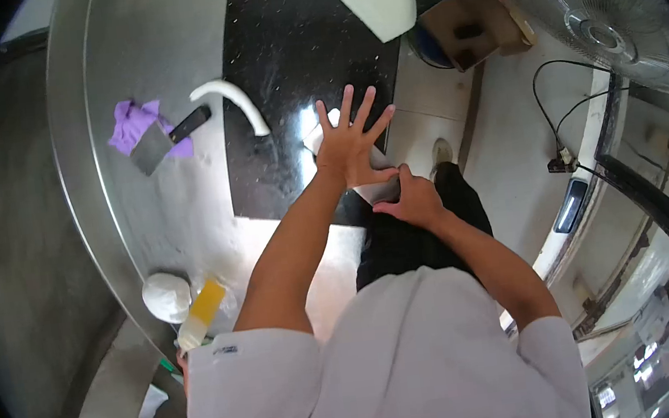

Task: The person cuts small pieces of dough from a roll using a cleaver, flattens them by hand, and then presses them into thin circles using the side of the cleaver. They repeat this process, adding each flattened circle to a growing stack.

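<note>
My left hand (350,143) lies flat with its fingers spread over the black slab (273,34), near its right edge. Beneath the palm runs a shiny, flat metal blade (383,193), mostly hidden by the hands. At its lower right end, my right hand (418,199) grips it, thumb and forefinger on either side; its other fingers are hidden. The right forefinger meets the left thumb. To the left, a curved white dough strip (233,98) rests across the slab's edge.
A scraper (152,147) with a black handle lies on purple cloth (127,127) at left. Lower left are a white rounded bundle (167,297) and a bottle with yellow contents (207,303). A white block (383,1) sits at the slab's far end. A fan (603,30) stands at right, near cables.
</note>
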A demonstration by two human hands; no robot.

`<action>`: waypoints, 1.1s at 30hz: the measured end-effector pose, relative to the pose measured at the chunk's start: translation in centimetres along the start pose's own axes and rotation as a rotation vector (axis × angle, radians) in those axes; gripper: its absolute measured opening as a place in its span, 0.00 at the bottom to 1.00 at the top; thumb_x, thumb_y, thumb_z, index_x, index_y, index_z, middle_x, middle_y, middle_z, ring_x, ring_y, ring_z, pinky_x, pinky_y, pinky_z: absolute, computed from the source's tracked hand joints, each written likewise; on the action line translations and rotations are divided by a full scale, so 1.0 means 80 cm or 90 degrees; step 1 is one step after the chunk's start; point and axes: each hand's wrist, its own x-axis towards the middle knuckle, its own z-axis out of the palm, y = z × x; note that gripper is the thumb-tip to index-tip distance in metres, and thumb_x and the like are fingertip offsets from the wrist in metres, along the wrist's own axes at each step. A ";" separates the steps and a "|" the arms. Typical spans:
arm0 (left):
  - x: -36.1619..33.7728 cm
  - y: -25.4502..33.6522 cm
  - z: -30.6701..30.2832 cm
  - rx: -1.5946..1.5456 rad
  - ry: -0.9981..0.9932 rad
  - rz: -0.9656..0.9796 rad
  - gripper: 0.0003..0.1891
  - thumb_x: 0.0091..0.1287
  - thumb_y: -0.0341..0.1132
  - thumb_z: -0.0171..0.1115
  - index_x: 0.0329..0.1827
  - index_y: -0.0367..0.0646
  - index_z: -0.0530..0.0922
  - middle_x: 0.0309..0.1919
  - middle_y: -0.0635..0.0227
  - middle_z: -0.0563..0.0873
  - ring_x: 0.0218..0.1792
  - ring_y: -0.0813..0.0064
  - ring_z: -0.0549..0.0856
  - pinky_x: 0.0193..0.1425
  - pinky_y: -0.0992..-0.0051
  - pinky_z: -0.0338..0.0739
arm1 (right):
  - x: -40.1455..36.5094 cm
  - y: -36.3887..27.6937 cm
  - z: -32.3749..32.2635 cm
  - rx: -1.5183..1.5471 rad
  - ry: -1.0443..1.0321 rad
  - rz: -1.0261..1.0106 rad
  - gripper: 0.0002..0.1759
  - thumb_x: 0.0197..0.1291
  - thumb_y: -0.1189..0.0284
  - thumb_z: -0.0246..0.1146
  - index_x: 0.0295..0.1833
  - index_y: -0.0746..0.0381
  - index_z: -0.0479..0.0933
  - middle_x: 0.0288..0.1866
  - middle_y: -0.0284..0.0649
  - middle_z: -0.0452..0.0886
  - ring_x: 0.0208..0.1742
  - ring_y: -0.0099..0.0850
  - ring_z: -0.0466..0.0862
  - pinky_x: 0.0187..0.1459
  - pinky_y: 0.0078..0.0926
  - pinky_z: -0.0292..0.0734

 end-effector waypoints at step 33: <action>0.027 0.017 0.013 -0.005 0.141 -0.055 0.58 0.49 0.81 0.63 0.85 0.69 0.58 0.86 0.56 0.51 0.83 0.35 0.48 0.66 0.12 0.36 | 0.074 0.043 -0.102 -0.123 -0.194 -0.090 0.45 0.45 0.47 0.82 0.56 0.67 0.71 0.42 0.59 0.86 0.47 0.60 0.87 0.50 0.51 0.83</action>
